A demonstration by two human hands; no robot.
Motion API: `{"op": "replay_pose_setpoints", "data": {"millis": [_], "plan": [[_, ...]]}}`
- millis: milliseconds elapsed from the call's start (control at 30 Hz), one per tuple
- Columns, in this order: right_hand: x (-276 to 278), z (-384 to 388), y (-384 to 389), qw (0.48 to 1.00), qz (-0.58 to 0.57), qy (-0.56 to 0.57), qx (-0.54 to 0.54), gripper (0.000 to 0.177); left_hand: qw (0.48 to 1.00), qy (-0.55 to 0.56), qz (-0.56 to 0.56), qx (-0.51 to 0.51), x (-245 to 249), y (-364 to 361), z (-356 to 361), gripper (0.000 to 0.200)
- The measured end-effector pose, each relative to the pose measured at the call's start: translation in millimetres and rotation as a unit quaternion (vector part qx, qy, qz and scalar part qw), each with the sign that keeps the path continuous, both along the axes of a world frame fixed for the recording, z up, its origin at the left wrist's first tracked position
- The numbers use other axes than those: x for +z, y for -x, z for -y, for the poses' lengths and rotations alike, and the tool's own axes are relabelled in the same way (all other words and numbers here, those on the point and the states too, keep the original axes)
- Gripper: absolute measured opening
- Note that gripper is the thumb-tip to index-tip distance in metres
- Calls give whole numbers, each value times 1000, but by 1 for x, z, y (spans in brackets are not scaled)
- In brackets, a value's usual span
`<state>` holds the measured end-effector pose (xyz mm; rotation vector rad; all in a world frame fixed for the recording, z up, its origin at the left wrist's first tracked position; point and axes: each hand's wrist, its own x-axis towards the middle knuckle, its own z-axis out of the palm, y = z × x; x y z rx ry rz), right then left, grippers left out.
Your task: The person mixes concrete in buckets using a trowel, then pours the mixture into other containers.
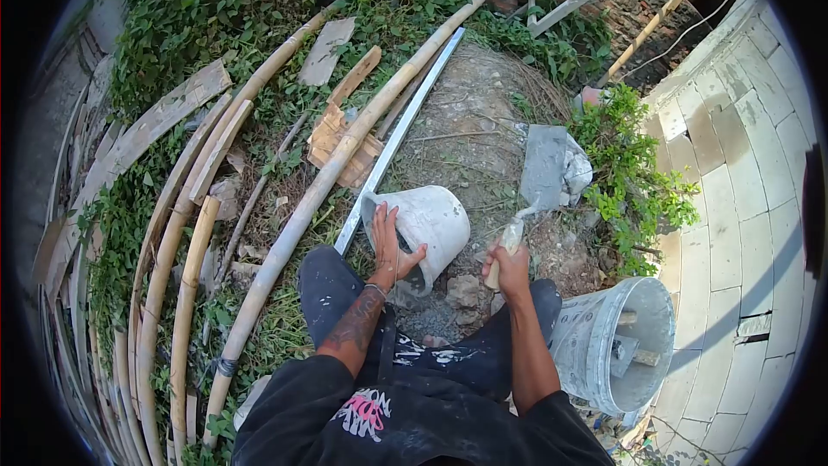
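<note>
Bucket [437, 223] could roll if my left hand [391, 252], holding it spread-fingered, slackens while my right hand [511, 270] grips the trowel [543, 166] beside it.

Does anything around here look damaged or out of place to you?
A few things, yes. In the pale wall on the right, a dark slot breaks the block pattern, and a brownish patch looks stained. The white pail by the person's left hand is tipped over, though that may be deliberate.
</note>
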<state>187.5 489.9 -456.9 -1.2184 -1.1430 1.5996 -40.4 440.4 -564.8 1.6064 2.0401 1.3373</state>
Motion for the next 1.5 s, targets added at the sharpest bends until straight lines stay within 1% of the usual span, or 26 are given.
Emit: {"op": "replay_pose_setpoints", "data": {"millis": [33, 67, 133, 233, 267, 300, 333, 367, 400, 433, 467, 567, 667, 700, 733, 833, 933, 967, 1067, 1100, 1133, 1200, 1333, 1367, 1467, 1500], "plan": [[35, -12, 3, 996, -33, -64, -55, 8, 1000, 1, 3, -1, -2, 0, 1, 94], [64, -24, -2, 984, -48, -160, -63, 11, 1000, -2, 7, -1, -3, -1, 2, 94], [113, -38, 0, 946, -142, -274, -103, 14, 1000, -12, 12, -3, -4, -1, -1, 94], [108, -33, 10, 895, -179, -390, -117, 16, 1000, -4, 14, -3, -2, -2, 1, 93], [67, -22, 19, 908, -151, -366, -134, 16, 1000, -1, 13, -2, 0, 0, 1, 93], [16, 1, 30, 951, -44, -266, -150, 13, 1000, 1, 16, 1, 1, 1, 1, 93], [-49, 19, 20, 990, 119, -70, -20, 12, 1000, 4, 19, 3, 2, -1, 3, 93], [-65, 35, 16, 949, 215, 201, 114, 11, 1000, 4, 21, 3, 3, -2, 3, 92], [-86, 56, 14, 943, 287, 111, 123, 12, 1000, 11, 5, -5, 4, -1, 5, 93], [-88, 61, 16, 953, 254, 101, 131, 11, 1000, 15, -15, -8, 2, 1, 10, 94], [-85, 59, 20, 960, 223, 98, 140, 11, 999, 25, -32, -12, 1, 4, 12, 94], [-65, 61, 31, 973, 171, 107, 116, 9, 999, 9, 43, -5, -2, 0, 20, 99], [-93, 71, 25, 983, 155, 86, 47, 7, 998, 38, 58, 2, -7, 0, 19, 105], [-99, 72, 23, 978, 191, 79, 40, 7, 997, 46, 69, 0, -8, 0, 18, 106], [-107, 71, 21, 981, 166, 99, 31, 9, 996, 42, 76, -2, -11, 0, 18, 106], [-107, 67, 20, 979, 130, 160, -1, 10, 994, 53, 100, -10, -11, 0, 18, 113], [-100, 68, 20, 985, 130, 109, -28, 9, 995, 44, 94, -5, -21, 5, 25, 121], [-105, 69, 17, 985, 122, 114, -31, 9, 989, 47, 141, -12, -23, 10, 31, 125], [-115, 66, 11, 987, 101, 119, -44, 9, 916, 170, 364, -4, -22, 30, 41, 114], [-115, 66, 12, 987, 98, 121, -47, 9, 903, 163, 397, 11, -77, 35, 35, 98], [-115, 66, 12, 987, 96, 123, -51, 9, 846, 160, 507, 37, -86, 44, 34, 93], [-115, 66, 11, 987, 79, 130, -61, 8, 693, 147, 701, 85, -82, 58, 21, 86], [-111, 67, 10, 986, 90, 116, -78, 9, 666, 164, 718, 117, -20, 56, -30, 75], [-113, 67, 8, 984, 123, 100, -81, 10, 721, 139, 675, 80, 0, 46, -40, 60], [-115, 68, 5, 974, 191, 62, -105, 14, 854, 140, 491, 102, -21, 15, -82, 42], [-109, 69, 7, 971, 195, 57, -125, 18, 894, 106, 422, 111, -5, -1, -88, 38]]}}
